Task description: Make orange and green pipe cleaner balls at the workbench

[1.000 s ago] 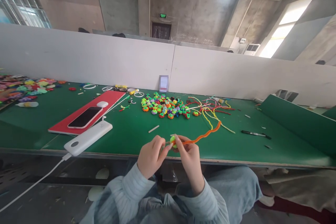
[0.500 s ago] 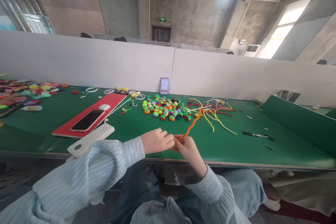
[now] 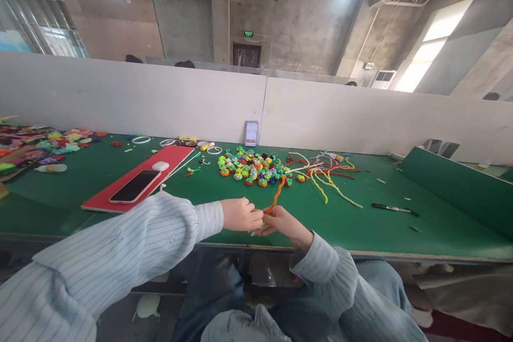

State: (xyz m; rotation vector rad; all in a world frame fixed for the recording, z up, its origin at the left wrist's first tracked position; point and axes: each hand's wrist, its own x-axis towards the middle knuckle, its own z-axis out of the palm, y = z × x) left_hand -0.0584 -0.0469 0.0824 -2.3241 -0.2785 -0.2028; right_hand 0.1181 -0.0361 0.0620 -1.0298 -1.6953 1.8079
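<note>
An orange pipe cleaner (image 3: 277,195) rises in a wavy line from between my hands, above the front of the green table. My left hand (image 3: 242,215) is closed, its thumb and fingertips pinching the lower end. Pressed close against it, my right hand (image 3: 285,224) is also closed on the pipe cleaner, fingers curled beneath. The fingertips hide the lower end. Just beyond my hands lies a pile of small colourful fuzzy balls with green tops (image 3: 256,166). To its right, loose pipe cleaners (image 3: 319,190) in yellow, red and white spread out.
On the left, a phone (image 3: 135,186) lies on a red folder (image 3: 105,188). Another phone (image 3: 251,133) leans against the white partition (image 3: 192,99). A black pen (image 3: 395,208) lies on the right, before a green divider (image 3: 452,179). Colourful scraps (image 3: 68,141) cover the far left.
The free end of the orange pipe cleaner has swung left and shows shorter above my hands. My right hand has turned flatter, and my left forearm now covers the white device near the phone.
</note>
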